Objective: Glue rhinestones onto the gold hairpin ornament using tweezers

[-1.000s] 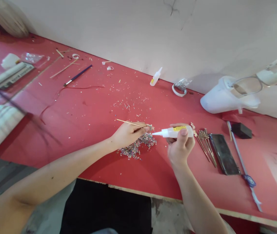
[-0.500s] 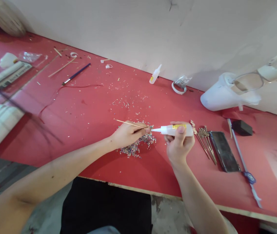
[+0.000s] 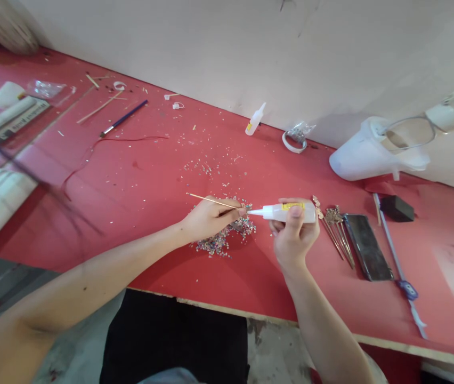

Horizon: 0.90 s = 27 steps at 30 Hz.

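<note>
My left hand (image 3: 213, 217) pinches a thin gold hairpin (image 3: 203, 198) whose shaft points out to the left over the knuckles. Its head, at my fingertips, is too small and covered to make out. In my right hand (image 3: 296, 234) lies a white glue bottle (image 3: 278, 212) with a yellow label, held on its side. The bottle's narrow nozzle points left and reaches my left fingertips; whether it touches the hairpin I cannot tell. Under and beside my left hand a heap of tiny coloured chips (image 3: 216, 245) is spread on the red table (image 3: 163, 181).
Right of my right hand lie several gold hairpins (image 3: 341, 234), a phone (image 3: 366, 246) and a black block (image 3: 397, 208). Along the wall are another glue bottle (image 3: 254, 120), a tape ring (image 3: 293, 144) and a white jug (image 3: 365, 149). A paintbrush (image 3: 125, 118) lies at the left.
Both hands keep their hold on the hairpin and the glue bottle, with the nozzle still at my left fingertips. The hairpin's free end has shifted slightly left and up.
</note>
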{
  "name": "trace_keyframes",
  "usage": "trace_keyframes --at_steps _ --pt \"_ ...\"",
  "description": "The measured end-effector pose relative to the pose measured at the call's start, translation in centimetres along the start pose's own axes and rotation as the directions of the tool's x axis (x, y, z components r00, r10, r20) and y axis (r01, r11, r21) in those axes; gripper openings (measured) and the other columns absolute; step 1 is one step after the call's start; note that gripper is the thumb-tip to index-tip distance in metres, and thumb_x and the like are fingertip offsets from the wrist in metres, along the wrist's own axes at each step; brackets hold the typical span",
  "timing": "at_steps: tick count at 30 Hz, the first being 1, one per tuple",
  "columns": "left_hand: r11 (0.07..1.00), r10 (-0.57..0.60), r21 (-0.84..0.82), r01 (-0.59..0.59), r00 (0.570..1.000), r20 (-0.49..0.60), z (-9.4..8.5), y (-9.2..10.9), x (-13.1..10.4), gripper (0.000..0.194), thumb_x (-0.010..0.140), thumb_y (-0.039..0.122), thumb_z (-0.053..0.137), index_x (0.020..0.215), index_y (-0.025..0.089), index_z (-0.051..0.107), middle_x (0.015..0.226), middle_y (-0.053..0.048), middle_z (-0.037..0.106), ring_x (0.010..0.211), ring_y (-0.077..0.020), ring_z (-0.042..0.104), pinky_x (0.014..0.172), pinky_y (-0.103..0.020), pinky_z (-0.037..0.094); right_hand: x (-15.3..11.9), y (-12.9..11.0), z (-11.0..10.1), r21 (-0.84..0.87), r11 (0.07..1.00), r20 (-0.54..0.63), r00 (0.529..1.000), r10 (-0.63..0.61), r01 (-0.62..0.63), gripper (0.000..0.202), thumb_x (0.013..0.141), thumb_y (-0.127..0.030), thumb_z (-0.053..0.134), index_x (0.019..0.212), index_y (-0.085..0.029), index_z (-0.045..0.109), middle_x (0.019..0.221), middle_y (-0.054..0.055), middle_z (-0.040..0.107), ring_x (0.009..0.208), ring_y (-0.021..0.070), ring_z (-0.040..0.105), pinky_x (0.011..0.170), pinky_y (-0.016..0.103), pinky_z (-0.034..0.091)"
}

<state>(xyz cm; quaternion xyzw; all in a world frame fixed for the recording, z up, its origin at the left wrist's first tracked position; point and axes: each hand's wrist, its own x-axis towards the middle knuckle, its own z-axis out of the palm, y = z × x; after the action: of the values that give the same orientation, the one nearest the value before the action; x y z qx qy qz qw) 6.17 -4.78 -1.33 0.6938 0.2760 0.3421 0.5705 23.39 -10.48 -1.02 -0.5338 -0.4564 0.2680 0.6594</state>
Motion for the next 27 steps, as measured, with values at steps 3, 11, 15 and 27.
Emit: trace_keyframes --at_steps 3,11,15,27 --pt "1.0 0.011 0.023 -0.011 1.0 -0.003 0.04 -0.08 0.01 0.024 0.088 0.023 0.057 0.069 0.018 0.07 0.059 -0.001 0.055 0.054 -0.0109 0.044 0.054 -0.025 0.032 0.0 0.01 -0.01 0.008 1.0 0.005 1.0 -0.003 0.003 0.026 0.089 -0.048 0.055 0.086 -0.023 0.058 0.046 -0.009 0.034 0.034 0.0059 0.03 0.033 0.021 0.025" --pt "0.971 0.077 0.221 -0.09 0.995 0.069 -0.16 -0.15 0.04 0.032 0.095 0.028 0.047 0.072 0.014 0.064 0.059 0.002 0.049 0.054 -0.0084 0.041 0.051 -0.022 0.034 0.01 0.02 -0.03 -0.021 1.0 -0.013 1.0 -0.022 0.022 0.028 0.088 -0.048 0.057 0.085 -0.02 0.057 0.047 -0.009 0.039 0.034 0.005 0.033 0.032 0.019 0.028" --pt "0.965 0.083 0.245 -0.098 0.994 0.069 -0.18 -0.22 0.02 0.031 0.096 0.027 0.046 0.074 0.014 0.064 0.06 0.001 0.051 0.055 -0.0078 0.043 0.051 -0.021 0.035 0.04 0.03 -0.07 -0.003 1.0 -0.005 1.0 -0.03 0.03 0.027 0.088 -0.047 0.057 0.086 -0.019 0.058 0.046 -0.01 0.038 0.033 0.0048 0.032 0.031 0.019 0.028" --pt "0.956 0.107 0.268 -0.121 0.992 0.065 -0.17 -0.24 0.05 0.032 0.096 0.027 0.047 0.073 0.013 0.065 0.061 0.001 0.054 0.055 -0.0075 0.044 0.051 -0.021 0.036 0.07 0.05 -0.03 -0.019 0.999 -0.019 0.999 -0.036 0.036 0.028 0.087 -0.047 0.058 0.084 -0.019 0.057 0.047 -0.009 0.039 0.033 0.0049 0.033 0.031 0.019 0.028"
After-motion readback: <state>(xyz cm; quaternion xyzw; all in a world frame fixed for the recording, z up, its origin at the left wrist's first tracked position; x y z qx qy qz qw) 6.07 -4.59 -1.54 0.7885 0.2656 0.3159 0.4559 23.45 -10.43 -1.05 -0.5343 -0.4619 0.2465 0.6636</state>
